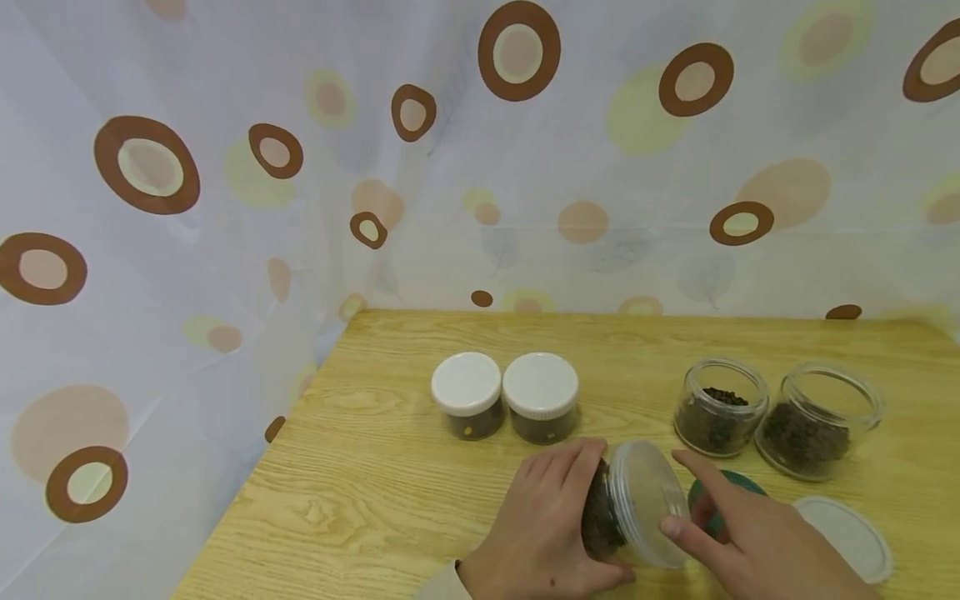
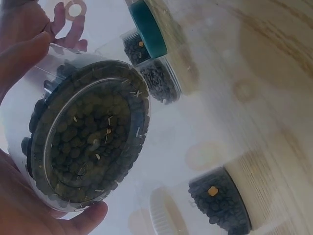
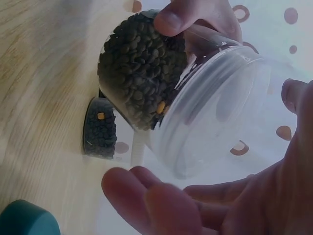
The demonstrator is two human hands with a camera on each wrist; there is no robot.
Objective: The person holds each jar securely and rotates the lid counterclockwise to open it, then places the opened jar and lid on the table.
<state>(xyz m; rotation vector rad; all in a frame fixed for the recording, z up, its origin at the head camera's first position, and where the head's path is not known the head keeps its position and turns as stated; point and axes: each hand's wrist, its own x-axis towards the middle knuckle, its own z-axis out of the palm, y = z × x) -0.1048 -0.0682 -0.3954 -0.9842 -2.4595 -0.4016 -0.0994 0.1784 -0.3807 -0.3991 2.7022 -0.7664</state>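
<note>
My left hand (image 1: 543,525) grips a clear jar (image 3: 139,73) part filled with dark pellets and tilted on its side above the table. A translucent lid (image 1: 651,504) covers its mouth, which faces right. In the left wrist view the jar's round base (image 2: 90,137) shows pellets, with thumb and fingers around its side. Just beyond the lid is my right hand (image 1: 772,533), thumb and fingers spread around the lid's outer side with a gap. A teal lid (image 1: 738,482) lies behind the right hand, partly hidden by it.
Two jars with white lids, one at left (image 1: 467,392) and one beside it (image 1: 542,392), stand toward the back. At right are two uncovered glass jars of dark pellets, a smaller (image 1: 712,429) and a larger (image 1: 806,442). A white lid (image 1: 851,533) lies on the wooden table (image 1: 337,500).
</note>
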